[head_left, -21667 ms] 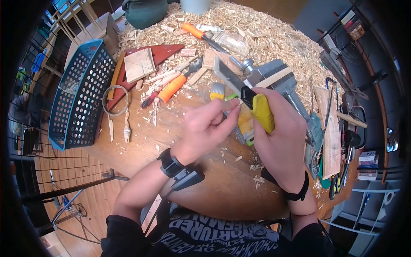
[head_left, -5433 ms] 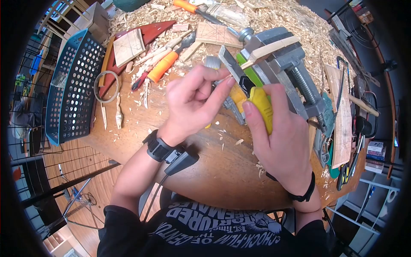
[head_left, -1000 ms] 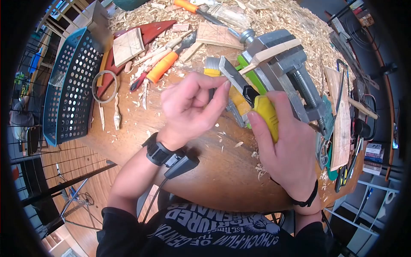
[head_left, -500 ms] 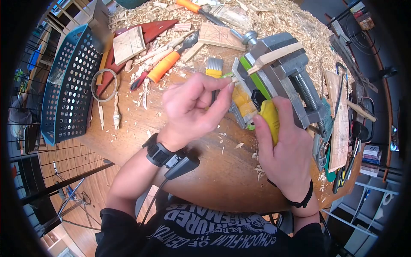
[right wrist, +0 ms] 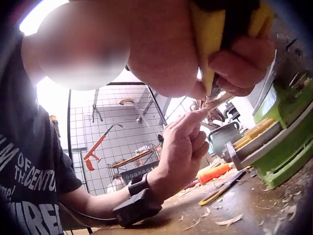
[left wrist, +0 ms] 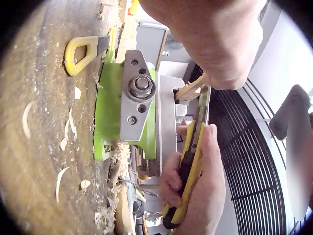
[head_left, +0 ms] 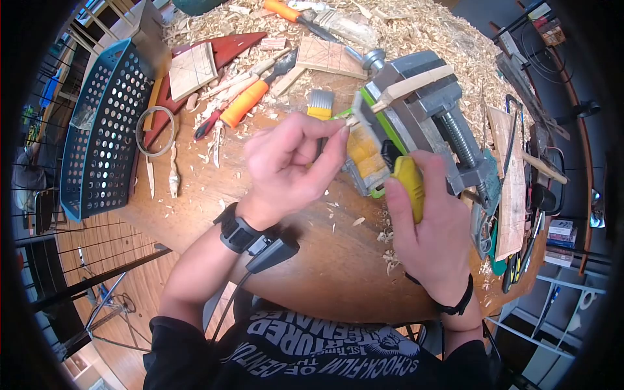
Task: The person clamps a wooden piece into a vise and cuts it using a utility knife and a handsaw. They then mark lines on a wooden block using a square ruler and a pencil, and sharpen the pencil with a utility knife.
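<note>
My right hand (head_left: 435, 227) grips the yellow handle of a utility knife (head_left: 409, 185), its wide blade angled up and left across the thin end of a carved wooden stick (head_left: 419, 82). A grey and green bench vise (head_left: 426, 104) clamps the stick's thick end. With thumb and index finger, my left hand (head_left: 286, 159) pinches the stick's thin tip, right beside the blade; the other fingers are curled in. In the left wrist view the knife (left wrist: 188, 171) stands close to the stick (left wrist: 190, 90), and the right hand (left wrist: 203, 183) wraps its handle.
Wood shavings (head_left: 416, 32) heap behind the vise. A brush (head_left: 321, 103), an orange-handled chisel (head_left: 247, 104) and a wooden block (head_left: 331, 57) lie beyond my left hand. A blue basket (head_left: 104, 136) stands left; a hammer (head_left: 545, 168) and long board (head_left: 510, 195) lie right.
Over the last second the knife and right hand have shifted right and slightly towards me, the blade now nearer the vise. The left hand keeps its pinch at the tip.
</note>
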